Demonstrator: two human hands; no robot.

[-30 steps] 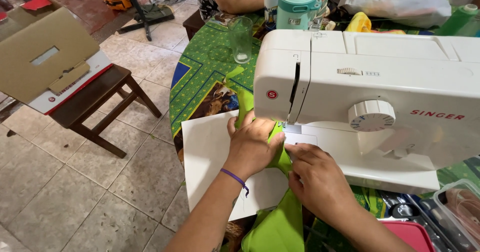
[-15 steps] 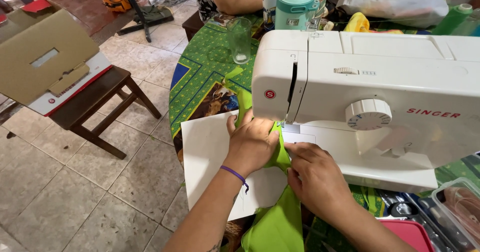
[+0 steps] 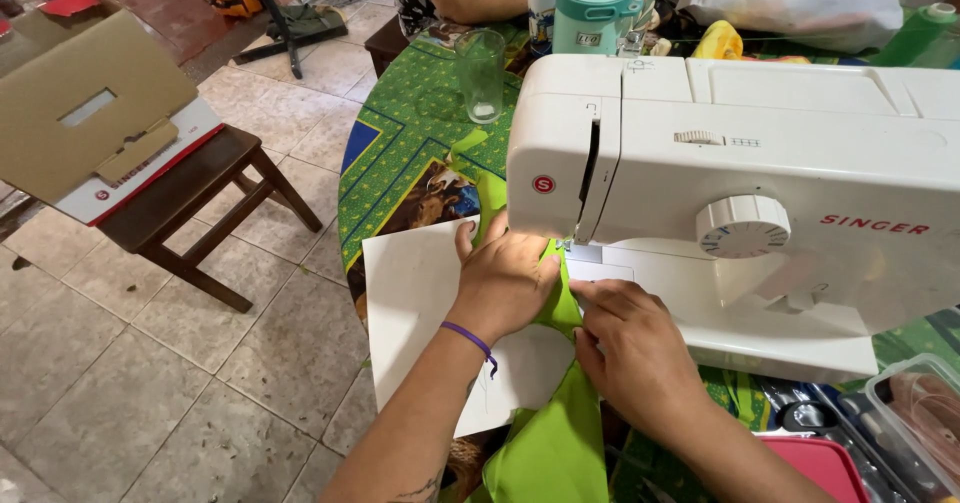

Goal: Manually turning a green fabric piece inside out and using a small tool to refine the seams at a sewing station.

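1. Head view: the left hand (image 3: 503,281) lies flat, fingers spread, pressing the green fabric (image 3: 548,433) down just left of the needle area of the white sewing machine (image 3: 760,173). It grips nothing.
2. The right hand (image 3: 632,348) rests palm down on the same fabric, in front of the machine bed, fingers extended toward the needle. It presses rather than clamps.
3. The green fabric runs from under the machine head, between the two hands, and hangs over the near table edge.
4. A white paper sheet (image 3: 415,293) lies under the left hand and the fabric, on the green patterned tablecloth (image 3: 410,123).
5. A purple band (image 3: 470,338) circles the left wrist.
6. A clear drinking glass (image 3: 481,75) stands behind the machine's left end; a teal flask (image 3: 595,8) stands further back.
7. A wooden stool (image 3: 190,208) on the tiled floor carries a cardboard box (image 3: 95,113).
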